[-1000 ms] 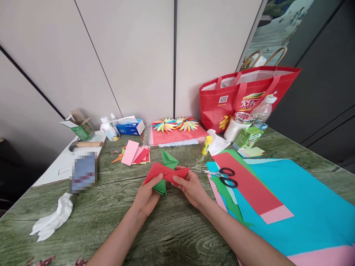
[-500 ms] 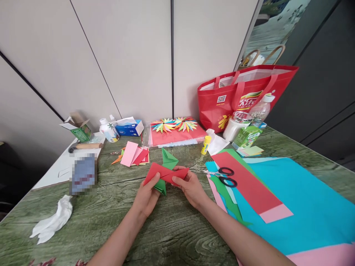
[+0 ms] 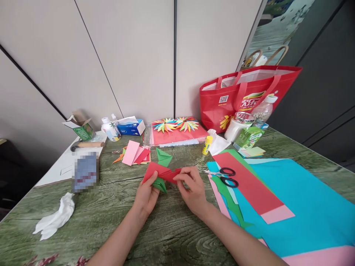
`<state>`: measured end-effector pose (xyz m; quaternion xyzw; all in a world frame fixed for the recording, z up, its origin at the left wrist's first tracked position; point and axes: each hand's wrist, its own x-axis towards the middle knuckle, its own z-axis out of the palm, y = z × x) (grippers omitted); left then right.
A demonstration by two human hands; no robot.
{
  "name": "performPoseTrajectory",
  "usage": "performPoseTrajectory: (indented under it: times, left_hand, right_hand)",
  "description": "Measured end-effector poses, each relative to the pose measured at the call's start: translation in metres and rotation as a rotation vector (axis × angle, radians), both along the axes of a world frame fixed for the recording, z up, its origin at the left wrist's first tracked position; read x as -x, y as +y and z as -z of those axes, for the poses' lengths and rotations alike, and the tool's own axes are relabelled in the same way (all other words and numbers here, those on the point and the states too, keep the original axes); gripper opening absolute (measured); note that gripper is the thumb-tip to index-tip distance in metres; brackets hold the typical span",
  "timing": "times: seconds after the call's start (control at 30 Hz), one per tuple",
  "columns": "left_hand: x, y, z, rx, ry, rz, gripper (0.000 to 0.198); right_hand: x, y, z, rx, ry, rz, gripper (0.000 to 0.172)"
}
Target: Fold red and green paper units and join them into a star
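Note:
Folded red paper (image 3: pixel 155 170) is crossed with folded green paper (image 3: pixel 164 157), and both are held above the table. My left hand (image 3: pixel 146 193) grips the crossed papers at their left side, its thumb on the red face. At the right end of the red paper, my right hand (image 3: pixel 192 187) pinches the edge between thumb and fingers. Green points stick out above and below the red piece. Just right of my right hand lie black-handled scissors (image 3: pixel 226 176), resting on paper strips.
Blue sheets (image 3: pixel 299 199) and a red strip (image 3: pixel 246 184) cover the right side. A yellow glue stick (image 3: pixel 207 145), a red bag (image 3: pixel 219 105) and paper stars (image 3: pixel 187 124) stand or lie behind. Crumpled tissue (image 3: pixel 57 218) and small cut papers (image 3: pixel 131 153) are at left.
My right hand has shifted its grip, from thumb on top of the red paper to a fingertip pinch at its right end. The green point has tilted slightly left.

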<state>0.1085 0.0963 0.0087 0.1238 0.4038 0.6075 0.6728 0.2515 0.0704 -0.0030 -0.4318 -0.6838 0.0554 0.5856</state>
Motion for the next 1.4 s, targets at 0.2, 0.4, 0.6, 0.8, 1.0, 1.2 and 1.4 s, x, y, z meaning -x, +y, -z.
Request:
performPoseTrajectory:
  times: [0.2, 0.4, 0.6, 0.8, 1.0, 1.2, 1.4]
  left_hand:
    - [-0.001, -0.003, -0.005, -0.004, -0.001, 0.007, 0.008]
    - [-0.002, -0.005, -0.002, 0.042, 0.027, 0.024, 0.006]
    - [-0.002, -0.007, -0.003, 0.043, 0.078, 0.050, 0.005]
    - [0.000, -0.006, -0.008, 0.045, 0.069, 0.038, 0.007]
    - [-0.004, -0.008, -0.012, -0.058, 0.049, -0.007, 0.009]
    - [-0.006, -0.010, -0.012, -0.102, 0.098, -0.036, 0.019]
    - [-0.007, -0.012, -0.012, -0.131, 0.127, -0.119, 0.023]
  right_hand:
    - [0.001, 0.000, -0.001, -0.031, -0.360, -0.162, 0.043]
    - [0.003, 0.001, 0.001, -0.008, -0.560, -0.290, 0.043]
    - [0.001, 0.001, 0.002, -0.045, -0.614, -0.285, 0.039]
    - [0.002, 0.002, 0.004, -0.073, -0.572, -0.270, 0.036]
    - [0.005, 0.005, 0.009, -0.074, -0.505, -0.232, 0.031]
    - [0.004, 0.004, 0.010, -0.102, -0.525, -0.241, 0.034]
    - [0.004, 0.001, 0.010, -0.138, -0.542, -0.268, 0.034]
